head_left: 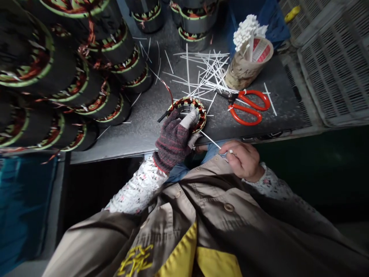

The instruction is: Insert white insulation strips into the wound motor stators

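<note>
My left hand [175, 140], in a dark knitted glove with white-wrapped fingertips, grips a motor stator [203, 119] at the table's front edge. Green insulation and copper windings line the stator's ring; a red-brown lead and a black sleeve stick out on its left. My right hand [242, 158], bare, is closed on a thin white cable tie [211, 140], which stretches taut from the stator's lower right side. A small white piece shows between thumb and finger. Red-handled scissors [249, 107] lie to the right of the stator.
White cable tie strips [206, 71] lie scattered behind the stator. A cardboard tube [242, 73] holds bunched white cable ties. Stacked stators [112, 61] crowd the left, with more [197, 23] at the back. Plastic crates [334, 65] stand at right, near a blue bin [272, 23].
</note>
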`<action>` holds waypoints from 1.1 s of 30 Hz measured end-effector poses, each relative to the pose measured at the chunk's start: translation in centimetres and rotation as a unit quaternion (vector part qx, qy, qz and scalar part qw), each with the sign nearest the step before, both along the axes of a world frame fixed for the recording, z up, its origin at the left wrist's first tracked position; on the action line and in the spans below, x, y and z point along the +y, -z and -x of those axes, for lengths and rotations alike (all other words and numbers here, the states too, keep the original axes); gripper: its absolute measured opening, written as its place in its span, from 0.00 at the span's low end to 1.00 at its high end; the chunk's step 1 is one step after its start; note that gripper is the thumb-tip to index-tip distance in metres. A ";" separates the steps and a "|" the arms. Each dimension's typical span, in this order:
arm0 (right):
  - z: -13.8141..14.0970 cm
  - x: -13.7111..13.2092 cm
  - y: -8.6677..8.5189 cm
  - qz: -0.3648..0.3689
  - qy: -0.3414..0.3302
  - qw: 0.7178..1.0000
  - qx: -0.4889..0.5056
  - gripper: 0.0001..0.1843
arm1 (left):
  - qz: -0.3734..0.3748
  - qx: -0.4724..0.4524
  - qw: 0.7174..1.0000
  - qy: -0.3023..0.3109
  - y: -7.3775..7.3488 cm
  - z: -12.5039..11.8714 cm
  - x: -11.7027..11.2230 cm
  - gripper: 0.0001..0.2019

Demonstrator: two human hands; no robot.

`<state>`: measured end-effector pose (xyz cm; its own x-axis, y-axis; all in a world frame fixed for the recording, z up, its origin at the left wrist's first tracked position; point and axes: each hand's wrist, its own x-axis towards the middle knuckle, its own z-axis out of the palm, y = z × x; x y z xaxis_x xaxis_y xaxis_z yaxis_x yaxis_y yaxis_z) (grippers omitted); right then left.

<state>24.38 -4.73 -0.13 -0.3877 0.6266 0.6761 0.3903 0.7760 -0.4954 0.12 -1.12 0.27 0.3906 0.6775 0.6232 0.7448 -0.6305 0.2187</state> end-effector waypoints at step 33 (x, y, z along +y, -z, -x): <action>5.6 2.6 0.7 0.159 0.054 0.979 0.119 0.17 | 0.067 -0.033 0.997 0.005 0.2 0.6 -0.6 0.34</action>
